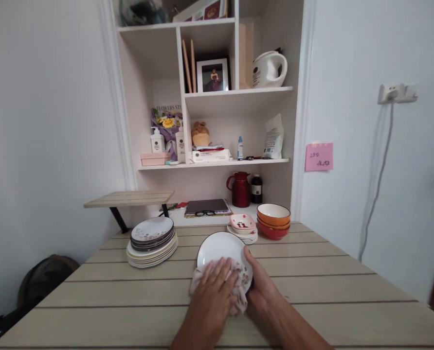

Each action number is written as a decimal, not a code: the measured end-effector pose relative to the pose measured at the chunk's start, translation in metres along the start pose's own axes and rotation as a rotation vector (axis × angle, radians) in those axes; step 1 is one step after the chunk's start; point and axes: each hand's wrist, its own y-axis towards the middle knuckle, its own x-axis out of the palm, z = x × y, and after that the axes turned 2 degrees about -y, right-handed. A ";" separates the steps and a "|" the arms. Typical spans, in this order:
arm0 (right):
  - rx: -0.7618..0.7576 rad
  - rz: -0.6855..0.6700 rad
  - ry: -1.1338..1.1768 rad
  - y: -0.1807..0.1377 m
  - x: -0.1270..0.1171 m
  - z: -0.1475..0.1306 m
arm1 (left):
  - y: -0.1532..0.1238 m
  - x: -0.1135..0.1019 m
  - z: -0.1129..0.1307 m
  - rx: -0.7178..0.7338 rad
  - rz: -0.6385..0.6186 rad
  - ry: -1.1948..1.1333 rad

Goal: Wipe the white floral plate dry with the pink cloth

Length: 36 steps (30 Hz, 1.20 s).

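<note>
A white plate [220,247] with a dark rim and a small flower print is tilted up in front of me, above the table. My right hand [259,282] grips its right edge, thumb on the face and the other fingers behind. Over the lower part of the plate lies a pale pinkish cloth [240,297], bunched up. My left hand [217,287] presses this cloth against the plate, its fingers spread over the fabric. The cloth hides the plate's lower left part.
Left of the plate stands a stack of plates [152,243], near a small raised shelf [129,198]. Behind on the right are small dishes [243,224] and stacked orange and red bowls [274,222]. A red jug [241,189] and a dark laptop [207,206] sit at the back.
</note>
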 end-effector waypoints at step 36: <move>0.082 -0.098 -0.086 0.000 0.011 0.035 | -0.003 0.010 -0.014 -0.572 0.133 0.177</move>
